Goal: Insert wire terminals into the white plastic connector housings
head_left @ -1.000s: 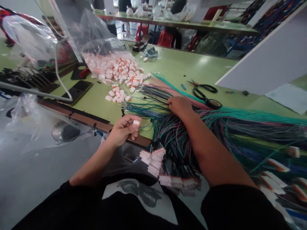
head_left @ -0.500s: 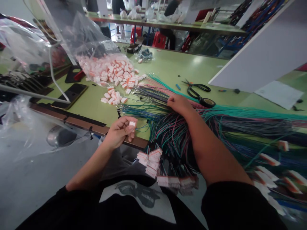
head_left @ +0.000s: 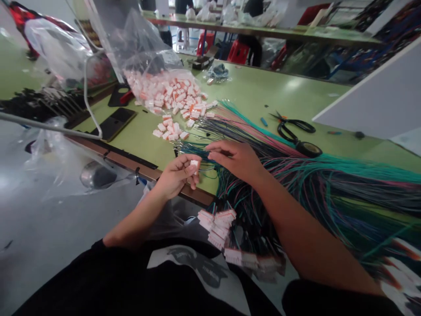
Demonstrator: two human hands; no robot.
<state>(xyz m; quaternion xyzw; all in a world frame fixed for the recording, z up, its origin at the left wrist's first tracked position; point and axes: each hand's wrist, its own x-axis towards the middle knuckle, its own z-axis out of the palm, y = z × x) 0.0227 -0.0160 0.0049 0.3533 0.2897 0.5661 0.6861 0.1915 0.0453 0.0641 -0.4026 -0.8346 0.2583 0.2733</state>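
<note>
Between the thumb and fingers of my left hand [head_left: 180, 174] is a small white-and-orange connector housing [head_left: 194, 163], held near the table's front edge. A thin wire loops out to the right of it. My right hand [head_left: 235, 160] is just to the right, above the blue-green wire ends, with thumb and fingertips brought close together. Anything in that pinch is too thin to make out. Beneath my right forearm spreads a thick bundle of green, black and pink wires [head_left: 283, 169]. Finished-looking connectors [head_left: 219, 230] on wires hang over the edge by my lap.
Loose connector housings [head_left: 177, 94] spill from a clear plastic bag [head_left: 148, 48]. Black-handled scissors [head_left: 292, 125] and a roll of tape [head_left: 308, 149] lie behind the wires. At left are a phone [head_left: 120, 123] and a bent white metal bar [head_left: 87, 92]. A white panel [head_left: 371, 105] stands at right.
My right hand has moved left and toward me, from the pink and black wires to near my left hand. The left hand keeps hold of the connector housing. The view has shifted left.
</note>
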